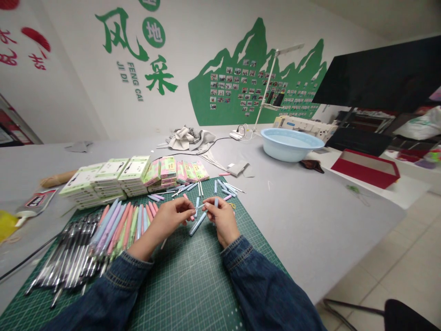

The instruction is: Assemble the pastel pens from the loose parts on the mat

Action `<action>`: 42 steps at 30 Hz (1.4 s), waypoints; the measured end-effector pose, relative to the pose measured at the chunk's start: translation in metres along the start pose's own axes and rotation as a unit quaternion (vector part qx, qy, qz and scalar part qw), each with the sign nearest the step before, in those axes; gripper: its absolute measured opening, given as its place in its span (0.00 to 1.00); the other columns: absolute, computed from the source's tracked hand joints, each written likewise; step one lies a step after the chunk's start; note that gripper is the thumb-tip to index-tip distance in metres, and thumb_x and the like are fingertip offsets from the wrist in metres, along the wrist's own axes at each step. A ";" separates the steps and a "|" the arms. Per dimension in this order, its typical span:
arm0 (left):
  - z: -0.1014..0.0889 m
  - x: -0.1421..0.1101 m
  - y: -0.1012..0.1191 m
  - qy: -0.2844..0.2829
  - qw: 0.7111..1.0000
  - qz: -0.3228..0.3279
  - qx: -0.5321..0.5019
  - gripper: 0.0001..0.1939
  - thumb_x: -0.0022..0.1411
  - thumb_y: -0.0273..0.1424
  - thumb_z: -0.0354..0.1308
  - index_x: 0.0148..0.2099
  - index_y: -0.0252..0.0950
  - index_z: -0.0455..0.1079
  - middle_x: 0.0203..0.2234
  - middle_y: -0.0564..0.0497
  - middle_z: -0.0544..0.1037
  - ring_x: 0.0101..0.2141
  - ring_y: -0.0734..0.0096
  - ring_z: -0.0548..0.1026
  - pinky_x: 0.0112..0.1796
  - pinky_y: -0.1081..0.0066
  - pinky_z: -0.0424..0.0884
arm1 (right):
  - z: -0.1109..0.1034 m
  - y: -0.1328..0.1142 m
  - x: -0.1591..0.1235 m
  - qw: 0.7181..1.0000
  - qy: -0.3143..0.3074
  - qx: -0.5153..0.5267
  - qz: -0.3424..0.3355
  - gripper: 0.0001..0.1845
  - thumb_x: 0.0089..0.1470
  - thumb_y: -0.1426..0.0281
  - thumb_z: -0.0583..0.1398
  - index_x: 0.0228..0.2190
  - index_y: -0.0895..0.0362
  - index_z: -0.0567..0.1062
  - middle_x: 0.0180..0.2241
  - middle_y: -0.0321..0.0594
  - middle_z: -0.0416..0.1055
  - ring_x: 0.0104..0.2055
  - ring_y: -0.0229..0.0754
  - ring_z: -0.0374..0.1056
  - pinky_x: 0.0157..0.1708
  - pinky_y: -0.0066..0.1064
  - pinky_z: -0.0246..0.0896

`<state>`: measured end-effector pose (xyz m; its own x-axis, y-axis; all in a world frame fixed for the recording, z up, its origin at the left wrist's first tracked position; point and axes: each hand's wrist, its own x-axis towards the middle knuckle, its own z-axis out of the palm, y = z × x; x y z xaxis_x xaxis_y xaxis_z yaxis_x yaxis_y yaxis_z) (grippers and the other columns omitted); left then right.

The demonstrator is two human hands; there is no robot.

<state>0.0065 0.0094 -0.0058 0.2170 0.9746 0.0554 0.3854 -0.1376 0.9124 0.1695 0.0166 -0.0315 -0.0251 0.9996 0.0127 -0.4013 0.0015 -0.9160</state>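
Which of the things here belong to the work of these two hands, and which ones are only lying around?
Likely part of the job: thin piece between left hand and right hand; blue pen part below them; coloured pens; green cutting mat.

Probably just lying around: blue basin; crumpled cloth; red box.

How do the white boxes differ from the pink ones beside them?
The white boxes carry pale green edges; the pink boxes show yellow-green patches. The white boxes look larger than the pink boxes. The white boxes form taller piles, the pink boxes lower ones. Both kinds are stacked.
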 end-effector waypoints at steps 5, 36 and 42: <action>-0.001 0.001 -0.002 -0.001 1.000 -0.002 0.000 0.09 0.53 0.36 0.59 0.33 0.35 0.70 0.23 0.51 0.77 0.25 0.69 0.75 0.25 0.73 0.70 | 0.001 0.002 0.001 1.000 -0.002 -0.006 -0.004 0.07 0.43 0.69 0.62 0.28 0.59 0.74 0.21 0.35 0.70 0.17 0.30 0.54 0.18 0.23 0.41; 0.005 0.000 -0.012 0.016 0.999 0.039 -0.030 0.10 0.54 0.35 0.59 0.38 0.38 0.67 0.24 0.54 0.75 0.24 0.70 0.74 0.25 0.72 0.70 | 0.002 0.010 -0.003 0.990 -0.041 -0.127 -0.055 0.09 0.44 0.68 0.62 0.30 0.57 0.79 0.21 0.34 0.69 0.21 0.34 0.55 0.21 0.27 0.47; 0.007 -0.004 -0.003 0.026 0.995 0.084 -0.041 0.22 0.58 0.33 0.55 0.56 0.41 0.65 0.29 0.53 0.77 0.28 0.71 0.75 0.30 0.72 0.71 | 0.008 0.007 -0.006 0.998 -0.059 0.013 0.033 0.19 0.42 0.68 0.63 0.40 0.59 0.78 0.24 0.35 0.69 0.20 0.31 0.52 0.20 0.26 0.43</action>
<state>0.0109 0.0052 -0.0116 0.2237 0.9474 0.2287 0.2725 -0.2861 0.9186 0.1597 0.0103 -0.0345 -0.1588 0.9873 0.0009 -0.4187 -0.0665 -0.9057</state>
